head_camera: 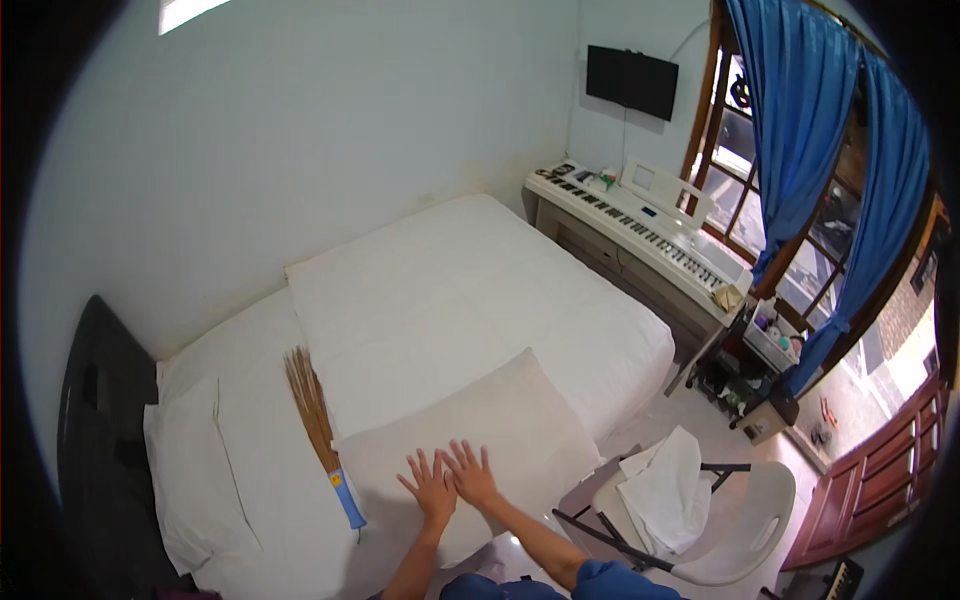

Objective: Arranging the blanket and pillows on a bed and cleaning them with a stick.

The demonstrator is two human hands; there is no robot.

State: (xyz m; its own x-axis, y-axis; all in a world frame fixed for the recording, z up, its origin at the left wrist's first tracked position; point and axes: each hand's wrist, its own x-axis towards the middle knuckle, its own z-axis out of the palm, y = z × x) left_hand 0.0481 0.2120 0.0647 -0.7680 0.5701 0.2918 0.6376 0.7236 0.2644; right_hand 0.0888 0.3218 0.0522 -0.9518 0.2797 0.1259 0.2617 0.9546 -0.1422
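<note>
Both palms rest flat on a plain off-white pillow point(517, 420) that lies across the near side of the bed. My left hand point(431, 487) has its fingers spread on the cloth. Close beside it, the fingertips almost meeting, is my right hand point(471, 474), also spread. Neither hand grips anything. To the left lies a stick broom point(313, 420) with a blue handle, its bristles pointing to the far side. Under these is a white bed sheet point(262, 420), with a folded white cover point(450, 300) over the right part of the bed.
A white pillow point(187, 465) lies by the dark headboard point(97, 450). At the right stands a folding chair point(750, 525) with white cloth point(667, 495) on it. Beyond the bed's foot are a digital piano point(630, 225), a cart with a basket point(776, 337) and an open wooden door point(877, 480).
</note>
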